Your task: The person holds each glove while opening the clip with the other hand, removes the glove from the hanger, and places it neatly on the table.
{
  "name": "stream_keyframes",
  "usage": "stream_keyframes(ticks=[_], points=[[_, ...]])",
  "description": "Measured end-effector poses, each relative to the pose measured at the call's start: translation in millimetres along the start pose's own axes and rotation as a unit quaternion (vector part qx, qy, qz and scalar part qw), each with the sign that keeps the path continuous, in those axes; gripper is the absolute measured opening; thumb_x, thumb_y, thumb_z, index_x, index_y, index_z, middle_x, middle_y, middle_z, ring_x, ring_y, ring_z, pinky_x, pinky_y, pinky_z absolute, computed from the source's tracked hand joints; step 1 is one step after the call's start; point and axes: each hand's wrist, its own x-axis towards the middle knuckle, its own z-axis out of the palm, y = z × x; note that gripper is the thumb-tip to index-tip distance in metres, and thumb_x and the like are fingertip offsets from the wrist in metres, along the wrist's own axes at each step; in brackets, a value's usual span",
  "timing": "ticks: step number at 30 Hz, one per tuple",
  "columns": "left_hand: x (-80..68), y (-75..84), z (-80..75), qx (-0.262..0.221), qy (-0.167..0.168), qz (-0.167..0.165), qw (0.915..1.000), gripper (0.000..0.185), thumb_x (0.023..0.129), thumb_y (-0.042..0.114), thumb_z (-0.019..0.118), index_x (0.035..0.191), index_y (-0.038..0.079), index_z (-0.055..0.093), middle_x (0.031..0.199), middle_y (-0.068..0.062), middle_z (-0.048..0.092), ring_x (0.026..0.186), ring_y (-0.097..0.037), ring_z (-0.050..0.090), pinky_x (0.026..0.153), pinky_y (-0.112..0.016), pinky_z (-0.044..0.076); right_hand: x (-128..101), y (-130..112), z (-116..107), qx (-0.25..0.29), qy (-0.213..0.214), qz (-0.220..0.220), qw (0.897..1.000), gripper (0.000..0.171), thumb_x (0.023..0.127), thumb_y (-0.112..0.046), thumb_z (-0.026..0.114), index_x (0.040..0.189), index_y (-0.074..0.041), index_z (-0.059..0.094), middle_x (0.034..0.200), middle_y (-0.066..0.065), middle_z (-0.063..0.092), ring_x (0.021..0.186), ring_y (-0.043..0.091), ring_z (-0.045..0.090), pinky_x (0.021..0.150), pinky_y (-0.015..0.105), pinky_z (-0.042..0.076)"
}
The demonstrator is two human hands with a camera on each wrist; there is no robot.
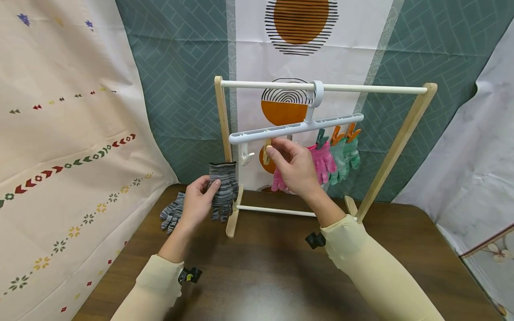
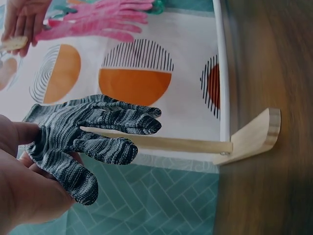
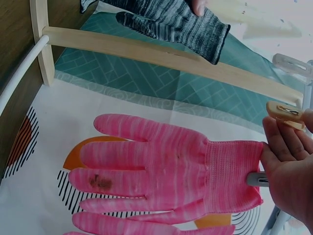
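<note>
My left hand (image 1: 197, 196) pinches a grey-and-black striped knit glove (image 1: 222, 187) near its cuff, fingers hanging down, beside the rack's left post. In the left wrist view the thumb presses on the striped glove (image 2: 63, 132). My right hand (image 1: 295, 167) pinches a pale yellow clothespin (image 1: 267, 151) just under the light-blue hanger bar (image 1: 277, 131). Left of it a white clothespin (image 1: 246, 155) hangs from the bar. Right of that hand, pink gloves (image 1: 322, 162) hang by a grey-green clothespin (image 1: 321, 139). Green gloves (image 1: 339, 162) hang farther right by orange clothespins (image 1: 336, 135).
The hanger hooks over the white top rail (image 1: 373, 88) of a wooden rack (image 1: 401, 142). Another striped glove (image 1: 173, 213) lies on the brown table (image 1: 257, 272) at left. Patterned cloths (image 1: 176, 89) hang behind and at the sides.
</note>
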Motion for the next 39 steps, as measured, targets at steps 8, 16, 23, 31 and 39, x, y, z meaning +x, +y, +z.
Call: stream_keyframes(ticks=[8,16,23,31,39], points=[[4.0,-12.5,-13.5,-0.003,0.001,-0.002,1.0000,0.028,0.109,0.019,0.064,0.119,-0.006,0.069,0.084,-0.010,0.062,0.075,-0.013,0.049,0.069,-0.024,0.041,0,-1,-1,-0.009,0.001,0.001,1.000,0.032,0.104,-0.016,0.071,0.132,0.001,0.071,0.119,0.009,0.076,0.108,0.021,0.072,0.095,0.030,0.057],[9.7,-24.9,-26.7,-0.006,-0.021,-0.038,0.9990,0.033,0.109,0.026,0.064,0.120,-0.006,0.064,0.080,-0.001,0.047,0.080,-0.018,0.044,0.073,-0.029,0.038,-1,-1,0,-0.008,0.002,-0.001,1.000,0.031,0.105,-0.016,0.071,0.131,0.001,0.071,0.118,0.009,0.076,0.106,0.020,0.072,0.095,0.029,0.057],[15.9,-37.8,-34.5,0.004,-0.062,-0.074,0.9954,0.043,0.110,0.033,0.061,0.127,-0.007,0.060,0.075,0.002,0.040,0.087,-0.023,0.044,0.082,-0.035,0.039,-2,-1,0,-0.006,0.001,0.001,1.000,0.033,0.105,-0.016,0.070,0.132,0.002,0.070,0.119,0.008,0.076,0.109,0.020,0.072,0.096,0.029,0.057],[24.1,-55.4,-40.6,0.014,-0.116,-0.136,0.9839,0.068,0.112,0.037,0.057,0.160,-0.007,0.036,0.166,-0.026,0.035,0.156,-0.040,0.027,0.123,-0.059,0.027,-3,-3,0,-0.010,0.002,0.000,1.000,0.033,0.104,-0.016,0.071,0.133,0.002,0.070,0.120,0.009,0.076,0.109,0.020,0.072,0.096,0.029,0.057],[30.6,-73.2,-36.5,0.008,-0.136,-0.144,0.9802,0.047,0.111,0.034,0.059,0.135,-0.007,0.061,0.109,-0.012,0.065,0.123,-0.033,0.052,0.106,-0.050,0.041,-4,-3,1,-0.008,0.003,-0.002,1.000,0.032,0.104,-0.015,0.071,0.132,0.000,0.071,0.119,0.008,0.077,0.108,0.020,0.072,0.096,0.029,0.057]])
